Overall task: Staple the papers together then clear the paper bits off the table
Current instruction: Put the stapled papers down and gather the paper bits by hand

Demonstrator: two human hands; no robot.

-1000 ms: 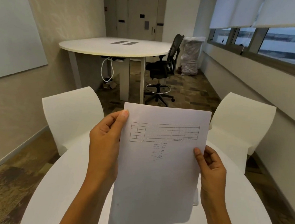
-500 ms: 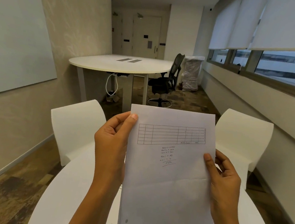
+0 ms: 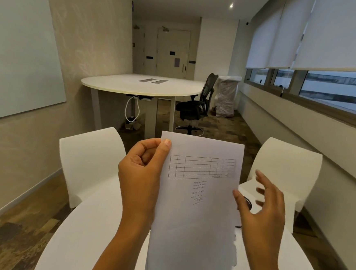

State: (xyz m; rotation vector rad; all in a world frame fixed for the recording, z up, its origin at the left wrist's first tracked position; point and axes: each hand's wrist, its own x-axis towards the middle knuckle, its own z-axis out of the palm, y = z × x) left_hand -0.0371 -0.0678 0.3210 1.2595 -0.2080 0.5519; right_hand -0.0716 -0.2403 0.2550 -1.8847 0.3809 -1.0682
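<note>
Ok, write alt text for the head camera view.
A person's left hand pinches the upper left edge of an upright sheet of paper bearing a hand-drawn table and notes, while the open right hand hovers by its right edge. Below is a round white table, with two white chairs behind it.

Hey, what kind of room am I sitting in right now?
Most likely an office meeting room. There is a whiteboard on the left wall, a large oval conference table with a black office chair beside it, and roller blinds over a long row of windows.
</note>
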